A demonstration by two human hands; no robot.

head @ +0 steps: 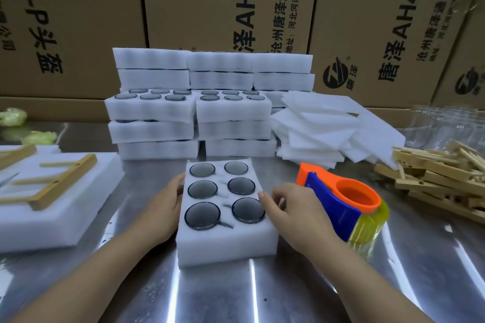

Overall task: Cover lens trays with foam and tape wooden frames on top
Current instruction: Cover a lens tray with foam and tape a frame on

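Flat-fingered left hand (162, 207) and loosely bent right hand (296, 215) steady an uncovered six-lens tray (225, 242); foam sheets (328, 123), wooden frames (441, 181) and tape dispenser (338, 204) wait unused.

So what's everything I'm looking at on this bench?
lens tray: one, white foam, centre, between the hands
lenses: six, dark grey, in that tray
stacked trays: several, white, behind it
foam sheets: a pile, white, back right
tape dispenser: one, orange and blue, right of tray
wooden frames: a heap, pale, far right
frames on foam: two, pale wood, left
cardboard boxes: several, brown, behind
left hand: one, against the tray's left side
right hand: one, fingertips at its right edge
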